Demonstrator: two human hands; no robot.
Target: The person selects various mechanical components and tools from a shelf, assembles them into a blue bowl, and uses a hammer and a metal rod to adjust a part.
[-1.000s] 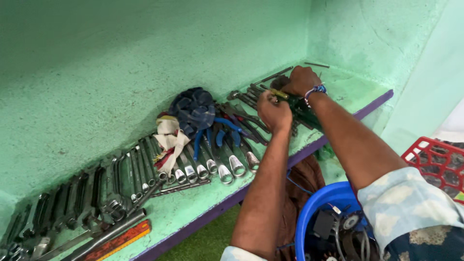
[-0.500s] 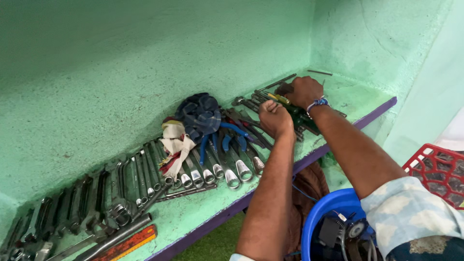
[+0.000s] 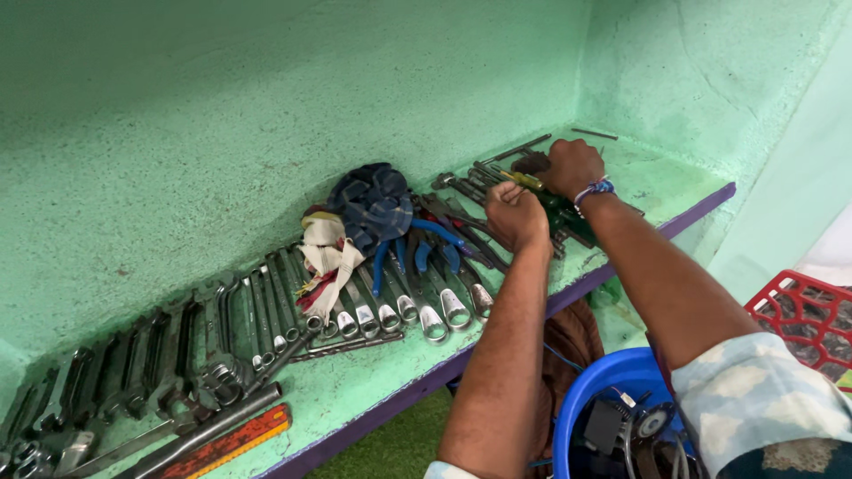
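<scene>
Left hand is closed in a fist over the tool pile at the rt. end of the green bench. It grips the end of a yellow-handled screwdriver, which sticks out from the fist toward the back wall. Right hand is also curled shut, knuckles up, just behind and rt. of the left; it presses into a cluster of dark green-handled tools. What exactly it holds cannot be told, since the fingers hide it. A beaded band sits on the rt. wrist.

Adjacent items, L to R along the bench:
- orange ruler at front edge, beside a long steel bar.
- row of spanners, laid side by side, ring ends toward front.
- white/red rag lying over spanners.
- dark blue checked cloth, bunched, behind blue-handled pliers.

Below bench: blue tub w/ cables and parts inside; red crate at far rt.
</scene>
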